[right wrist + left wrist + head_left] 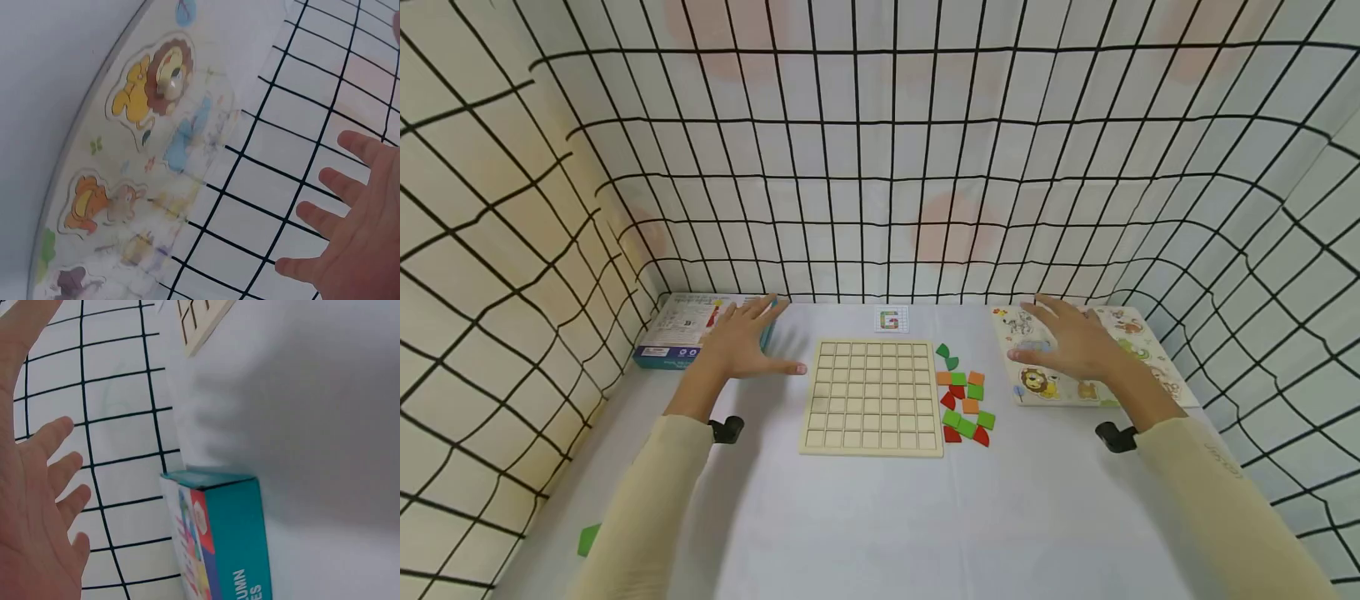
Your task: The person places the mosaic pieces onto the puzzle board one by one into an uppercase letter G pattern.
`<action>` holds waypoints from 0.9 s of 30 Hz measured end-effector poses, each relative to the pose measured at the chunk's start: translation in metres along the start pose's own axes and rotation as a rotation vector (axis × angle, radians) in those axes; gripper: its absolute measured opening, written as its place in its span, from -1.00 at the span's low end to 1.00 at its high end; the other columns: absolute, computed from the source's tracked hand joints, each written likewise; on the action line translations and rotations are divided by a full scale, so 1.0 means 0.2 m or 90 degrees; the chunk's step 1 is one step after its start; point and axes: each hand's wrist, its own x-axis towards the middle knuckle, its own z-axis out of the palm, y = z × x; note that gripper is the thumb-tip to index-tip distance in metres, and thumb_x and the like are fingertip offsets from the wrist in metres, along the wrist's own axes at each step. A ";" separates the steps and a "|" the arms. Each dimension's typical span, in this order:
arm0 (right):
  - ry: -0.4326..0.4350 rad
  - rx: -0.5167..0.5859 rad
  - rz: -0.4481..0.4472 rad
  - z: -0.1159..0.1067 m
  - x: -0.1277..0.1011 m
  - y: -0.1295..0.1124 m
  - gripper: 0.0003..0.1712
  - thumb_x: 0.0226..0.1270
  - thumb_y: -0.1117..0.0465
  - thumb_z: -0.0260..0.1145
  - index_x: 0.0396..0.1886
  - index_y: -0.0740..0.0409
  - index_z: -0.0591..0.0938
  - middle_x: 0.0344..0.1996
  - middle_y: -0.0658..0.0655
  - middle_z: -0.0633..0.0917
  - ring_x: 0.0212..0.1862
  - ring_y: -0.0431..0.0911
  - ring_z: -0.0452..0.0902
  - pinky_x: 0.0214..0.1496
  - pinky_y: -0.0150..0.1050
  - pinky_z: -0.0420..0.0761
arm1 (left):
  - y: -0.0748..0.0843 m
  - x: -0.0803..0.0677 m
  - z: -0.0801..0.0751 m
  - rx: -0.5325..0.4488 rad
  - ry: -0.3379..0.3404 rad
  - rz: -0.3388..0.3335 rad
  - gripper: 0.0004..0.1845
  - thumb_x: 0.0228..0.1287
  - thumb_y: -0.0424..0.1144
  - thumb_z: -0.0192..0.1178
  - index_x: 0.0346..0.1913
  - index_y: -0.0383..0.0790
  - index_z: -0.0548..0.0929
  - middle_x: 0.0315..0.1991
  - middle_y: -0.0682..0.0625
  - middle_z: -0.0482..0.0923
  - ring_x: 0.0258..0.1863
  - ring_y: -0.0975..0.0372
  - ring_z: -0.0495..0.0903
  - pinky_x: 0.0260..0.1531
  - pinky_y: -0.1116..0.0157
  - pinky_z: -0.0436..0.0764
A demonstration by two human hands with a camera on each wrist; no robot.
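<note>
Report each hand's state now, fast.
Left hand: open, fingers spread, holding nothing, next to the teal box.
Right hand: open, fingers spread, holding nothing, over the animal puzzle board.

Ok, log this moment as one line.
left hand open over box | right hand open over animal puzzle | grid board bare | tiles beside it

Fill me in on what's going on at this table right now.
A person sits at a white table with both hands spread open, holding nothing. The left hand hovers by a teal box, the right hand over an animal puzzle board. Between them lies a wooden grid board, all its squares bare. Beside it sits a loose pile of green, orange and red pieces, and a small pattern card lies behind the board.
</note>
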 end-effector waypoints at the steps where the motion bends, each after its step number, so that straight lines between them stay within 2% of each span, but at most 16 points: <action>1: 0.004 0.008 -0.006 0.01 -0.01 -0.01 0.19 0.25 -0.62 0.12 0.68 -0.06 0.11 0.64 0.33 0.09 0.61 0.39 -0.03 0.47 0.61 -0.10 | 0.01 -0.01 0.01 -0.005 0.000 -0.005 0.39 -0.27 0.77 0.21 0.67 0.25 0.00 0.71 0.01 -0.13 0.64 -0.27 -0.09 0.37 -0.55 0.07; 3: 0.010 0.034 -0.008 0.03 -0.04 -0.02 0.18 0.25 -0.62 0.13 0.67 -0.05 0.15 0.63 0.32 0.14 0.60 0.39 0.01 0.47 0.59 0.01 | 0.03 -0.04 0.03 -0.015 0.006 -0.003 0.38 -0.27 0.75 0.24 0.67 0.26 0.02 0.71 0.02 -0.11 0.63 -0.30 -0.05 0.31 -0.58 0.13; 6: 0.006 0.068 0.001 0.06 -0.07 -0.05 0.17 0.25 -0.63 0.12 0.66 -0.06 0.17 0.62 0.31 0.17 0.58 0.40 0.05 0.40 0.59 0.17 | 0.05 -0.06 0.07 -0.033 0.026 0.029 0.35 -0.21 0.69 0.29 0.67 0.19 0.07 0.69 -0.05 -0.03 0.60 -0.29 0.05 0.45 -0.45 0.11; 9: -0.004 0.098 0.018 0.09 -0.09 -0.08 0.16 0.24 -0.64 0.11 0.65 -0.08 0.19 0.62 0.31 0.16 0.58 0.40 0.04 0.36 0.62 0.19 | 0.08 -0.09 0.11 -0.051 0.041 0.048 0.33 -0.19 0.67 0.30 0.66 0.16 0.10 0.68 -0.08 0.03 0.58 -0.27 0.12 0.51 -0.33 0.12; 11: -0.004 0.116 0.023 0.12 -0.10 -0.11 0.15 0.25 -0.63 0.13 0.64 -0.06 0.21 0.61 0.33 0.17 0.58 0.40 0.04 0.37 0.62 0.19 | 0.10 -0.10 0.14 -0.067 0.048 0.052 0.33 -0.20 0.65 0.32 0.65 0.14 0.13 0.67 -0.08 0.06 0.57 -0.27 0.15 0.47 -0.36 0.19; 13: 0.001 0.131 0.019 0.15 -0.11 -0.13 0.12 0.27 -0.59 0.16 0.62 -0.02 0.26 0.59 0.34 0.23 0.57 0.38 0.09 0.39 0.57 0.22 | 0.11 -0.12 0.17 -0.088 0.046 0.054 0.32 -0.20 0.63 0.35 0.65 0.14 0.14 0.66 -0.06 0.08 0.57 -0.23 0.16 0.45 -0.36 0.23; 15: 0.010 0.141 0.012 0.19 -0.11 -0.14 0.08 0.29 -0.55 0.19 0.60 0.00 0.30 0.52 0.33 0.35 0.52 0.33 0.22 0.38 0.50 0.32 | 0.13 -0.13 0.19 -0.112 0.039 0.061 0.31 -0.19 0.59 0.38 0.65 0.12 0.16 0.66 -0.07 0.10 0.58 -0.21 0.17 0.45 -0.34 0.26; 19: 0.034 0.154 -0.008 0.26 -0.09 -0.17 -0.07 0.36 -0.41 0.27 0.53 0.03 0.38 0.30 0.26 0.57 0.32 0.20 0.47 0.24 0.30 0.56 | 0.17 -0.15 0.26 -0.155 0.022 0.057 0.28 -0.17 0.54 0.42 0.63 0.09 0.21 0.65 -0.08 0.13 0.59 -0.16 0.18 0.45 -0.31 0.29; 23: 0.051 0.192 -0.019 0.31 -0.07 -0.22 -0.22 0.40 -0.20 0.36 0.46 0.09 0.47 0.18 0.23 0.64 0.20 0.14 0.52 0.13 0.18 0.61 | 0.19 -0.16 0.32 -0.177 0.004 0.041 0.29 -0.20 0.54 0.44 0.62 0.06 0.23 0.64 -0.08 0.14 0.59 -0.14 0.18 0.44 -0.30 0.30; 27: 0.064 0.220 -0.009 0.34 -0.03 -0.28 -0.32 0.42 -0.12 0.37 0.39 0.14 0.55 0.11 0.21 0.67 0.13 0.11 0.53 0.09 0.09 0.60 | 0.20 -0.17 0.37 -0.203 -0.023 0.045 0.29 -0.20 0.51 0.47 0.62 0.02 0.25 0.65 -0.09 0.12 0.60 -0.13 0.15 0.46 -0.27 0.30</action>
